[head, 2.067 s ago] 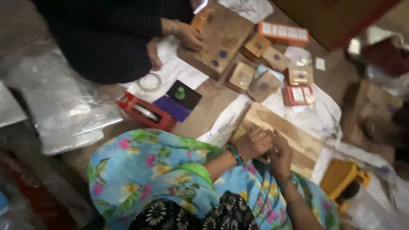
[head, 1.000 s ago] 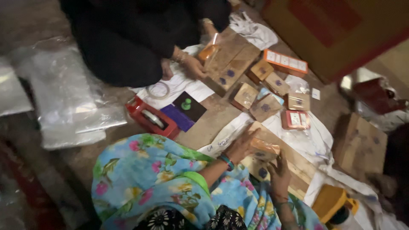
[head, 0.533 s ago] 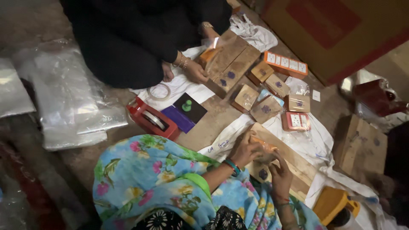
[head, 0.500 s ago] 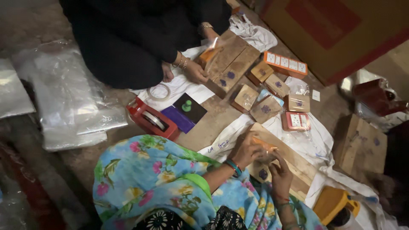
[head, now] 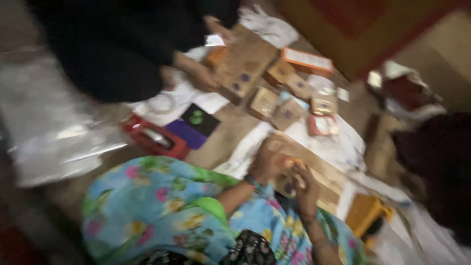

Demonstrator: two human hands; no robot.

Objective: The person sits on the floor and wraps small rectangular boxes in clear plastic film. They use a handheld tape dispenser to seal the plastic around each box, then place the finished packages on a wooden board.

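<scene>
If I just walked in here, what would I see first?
Probably the bright flowery blue sleeve at the bottom middle, with the left hand and right hand close together over a flat brown box. Then the red tray to the left of the middle, and the little brown boxes near the top, where another person's hand rests by a bigger cardboard box.

Both hands [head: 287,172] together (grip blurred)

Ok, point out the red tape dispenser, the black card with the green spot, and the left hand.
red tape dispenser [head: 156,139], head view, on its red body.
black card [head: 205,122], head view, on its dark face beside the green spot.
left hand [head: 271,159], head view, on its back.
</scene>
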